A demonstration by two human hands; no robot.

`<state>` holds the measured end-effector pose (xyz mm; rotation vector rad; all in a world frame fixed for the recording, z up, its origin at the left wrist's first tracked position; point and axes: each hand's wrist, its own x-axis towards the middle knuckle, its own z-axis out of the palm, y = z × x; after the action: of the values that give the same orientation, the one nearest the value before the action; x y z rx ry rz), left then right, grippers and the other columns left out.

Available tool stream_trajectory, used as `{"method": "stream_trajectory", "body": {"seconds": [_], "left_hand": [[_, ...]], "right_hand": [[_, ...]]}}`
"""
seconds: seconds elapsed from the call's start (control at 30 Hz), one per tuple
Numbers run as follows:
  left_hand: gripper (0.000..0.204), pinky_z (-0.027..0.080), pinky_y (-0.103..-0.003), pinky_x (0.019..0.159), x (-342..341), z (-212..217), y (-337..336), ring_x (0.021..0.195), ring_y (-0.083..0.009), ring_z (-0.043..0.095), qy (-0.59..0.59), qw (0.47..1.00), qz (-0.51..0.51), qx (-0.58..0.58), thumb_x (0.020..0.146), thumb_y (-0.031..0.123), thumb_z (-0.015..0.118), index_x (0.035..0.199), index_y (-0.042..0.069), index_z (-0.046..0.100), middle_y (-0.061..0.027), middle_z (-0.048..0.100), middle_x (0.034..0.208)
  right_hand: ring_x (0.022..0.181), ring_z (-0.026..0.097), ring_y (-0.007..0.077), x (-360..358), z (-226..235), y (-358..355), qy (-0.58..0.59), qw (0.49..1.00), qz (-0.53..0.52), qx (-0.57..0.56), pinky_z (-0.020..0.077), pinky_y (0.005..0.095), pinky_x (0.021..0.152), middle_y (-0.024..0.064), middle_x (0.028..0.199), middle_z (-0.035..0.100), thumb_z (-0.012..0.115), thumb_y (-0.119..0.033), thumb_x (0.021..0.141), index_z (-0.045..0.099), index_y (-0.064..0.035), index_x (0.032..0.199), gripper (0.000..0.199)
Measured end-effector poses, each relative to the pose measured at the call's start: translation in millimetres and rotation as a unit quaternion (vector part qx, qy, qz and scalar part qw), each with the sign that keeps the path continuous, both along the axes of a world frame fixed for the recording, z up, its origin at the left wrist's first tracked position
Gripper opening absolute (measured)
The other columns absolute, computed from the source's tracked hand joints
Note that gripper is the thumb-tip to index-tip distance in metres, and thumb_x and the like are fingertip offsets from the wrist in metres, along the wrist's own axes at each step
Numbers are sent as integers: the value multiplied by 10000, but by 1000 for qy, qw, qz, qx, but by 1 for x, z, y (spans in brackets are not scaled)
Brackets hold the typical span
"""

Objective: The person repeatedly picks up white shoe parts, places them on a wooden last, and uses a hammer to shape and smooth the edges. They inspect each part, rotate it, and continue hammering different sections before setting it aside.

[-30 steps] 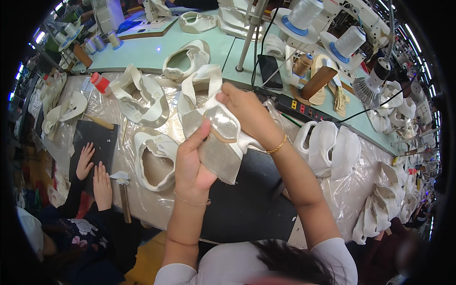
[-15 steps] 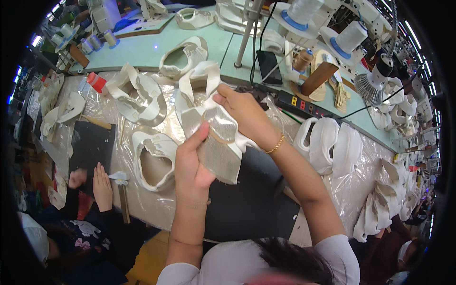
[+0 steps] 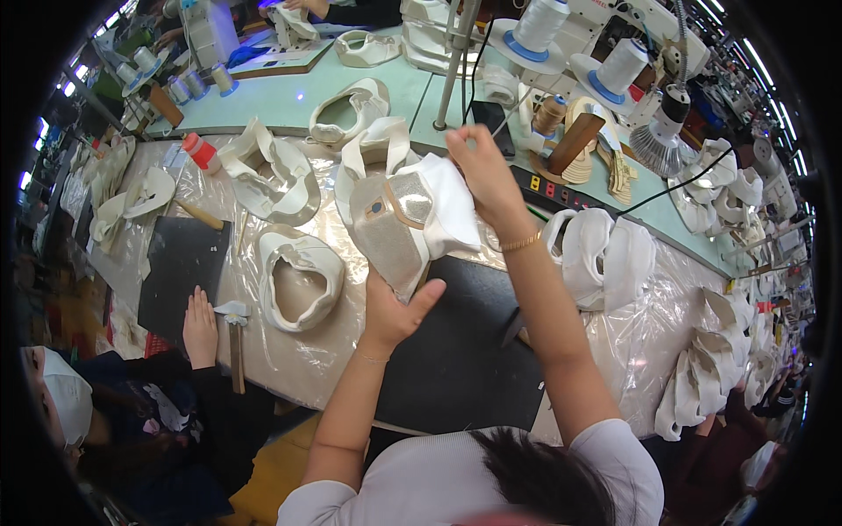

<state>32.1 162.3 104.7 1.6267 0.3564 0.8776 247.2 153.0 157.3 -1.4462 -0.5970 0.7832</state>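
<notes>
Both hands hold one cream shoe upper [image 3: 405, 223] up over the black mat [image 3: 456, 342] — left hand [image 3: 392, 309] clamped on its lower edge, right hand [image 3: 478, 162] pinching the top corner — apparently mid-inspection, calling next for a careful turn.

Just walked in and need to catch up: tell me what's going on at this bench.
A person holds a cream shoe upper up over the plastic-covered worktable, left hand gripping its lower end and right hand pinching the top. More cream uppers lie around. A second person's hand rests beside a small hammer.
</notes>
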Motion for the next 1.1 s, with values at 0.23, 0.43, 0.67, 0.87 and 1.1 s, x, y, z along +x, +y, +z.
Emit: {"method": "stream_trajectory", "body": {"seconds": [0.23, 0.43, 0.67, 0.87, 1.1], "left_hand": [[434, 400, -430, 1007, 1, -24, 2, 1134, -401, 529, 58, 984, 21, 166, 798, 123, 722, 1190, -12, 593, -249, 542, 1229], [529, 371, -397, 1043, -8, 1, -5, 1184, -344, 515, 48, 998, -13, 30, 836, 104, 685, 1314, -12, 491, -233, 537, 1224], [545, 377, -331, 1032, -14, 50, -13, 1195, -214, 510, 25, 982, -119, -143, 923, 176, 659, 1364, -46, 429, -173, 538, 1293], [364, 422, -317, 953, 0, 63, -13, 1091, -185, 556, 27, 981, -40, -188, 970, 159, 583, 1240, -79, 537, -136, 606, 1164], [459, 471, -275, 868, 9, 84, -10, 1027, -133, 577, -13, 970, 30, -241, 988, 284, 600, 1271, -73, 535, -94, 630, 1165]], "right_hand": [[944, 607, 138, -63, -50, -84, 233, 948, 25, 216, 515, 284, 819, 39, 1091, 615, 615, -383, 960, 538, -46, 1191, 416], [1033, 597, 124, -81, -29, -96, 53, 986, 51, 153, 508, 277, 883, 51, 1160, 619, 745, -193, 881, 543, -5, 1256, 465], [1029, 610, 126, -65, -2, -85, 182, 946, 44, 266, 512, 298, 895, 53, 1124, 650, 718, -155, 902, 585, -20, 1166, 325], [840, 603, 91, -86, 6, -80, -62, 986, -7, 158, 489, 251, 750, 44, 937, 656, 759, -161, 853, 628, -10, 980, 237], [662, 542, 96, -76, 26, -53, -192, 973, -35, 119, 445, 258, 606, 54, 734, 613, 677, -269, 925, 582, 30, 905, 315]]}}
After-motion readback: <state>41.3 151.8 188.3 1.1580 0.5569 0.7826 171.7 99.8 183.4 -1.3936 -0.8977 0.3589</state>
